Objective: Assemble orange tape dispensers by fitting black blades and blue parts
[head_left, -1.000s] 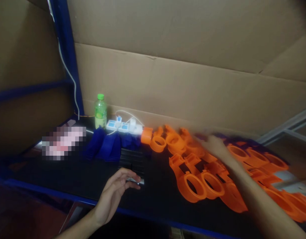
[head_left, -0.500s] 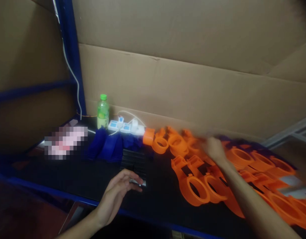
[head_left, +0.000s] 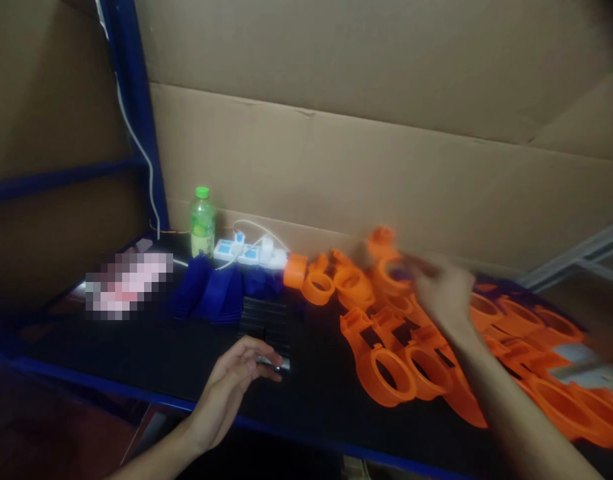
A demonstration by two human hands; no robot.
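My left hand [head_left: 231, 383] hovers low over the table's front part, thumb and fingers curled round a small silvery metal piece [head_left: 285, 363]. Just behind it lies a set of black strips [head_left: 264, 320]. On the right, my right hand [head_left: 444, 290] grips an orange plastic tape dispenser [head_left: 386, 267] with a round ring, lifted above the others; motion blurs its outline. More orange dispensers [head_left: 386, 377] lie in overlapping rows beneath and around my right forearm. Several smaller orange pieces [head_left: 318, 288] stand towards the cardboard wall.
Behind the black strips are stacks of blue pieces [head_left: 219, 293], a white power strip [head_left: 236, 251] with plugs and cables, and a green-capped bottle [head_left: 202, 223]. A cardboard wall [head_left: 336, 167] closes the back. A blue post [head_left: 136, 113] rises at left, and a grey metal bar [head_left: 576, 250] slants at right.
My right hand has raised an orange tape dispenser out of the back row, towards the wall. My left hand keeps its pose; the view has shifted slightly.
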